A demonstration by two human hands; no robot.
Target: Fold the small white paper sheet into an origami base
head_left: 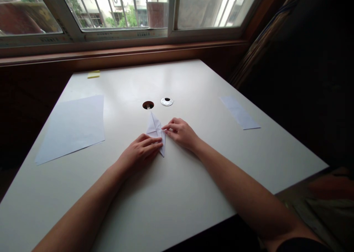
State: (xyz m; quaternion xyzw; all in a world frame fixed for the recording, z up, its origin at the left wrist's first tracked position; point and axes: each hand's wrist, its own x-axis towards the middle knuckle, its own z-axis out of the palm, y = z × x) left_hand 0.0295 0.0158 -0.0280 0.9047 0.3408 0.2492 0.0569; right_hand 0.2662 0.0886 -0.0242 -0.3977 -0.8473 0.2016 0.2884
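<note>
A small piece of folded white paper (154,126) lies on the white table (193,193), creased into a long pointed shape. One tip points toward the window and another toward me. My left hand (143,147) presses the near left part of the folded paper down, fingers close together over it and thumb mostly hidden. On the other side, my right hand (179,132) pinches the paper's right edge between thumb and fingertips. Part of the fold is covered by my left fingers.
Large white sheets (74,128) lie at the left, and a narrow paper strip (239,112) at the right. Beyond the folded paper are a round hole (148,105) and a metal ring (167,102). Yellow sticky notes (93,74) sit at the far left edge, below a barred window (124,34).
</note>
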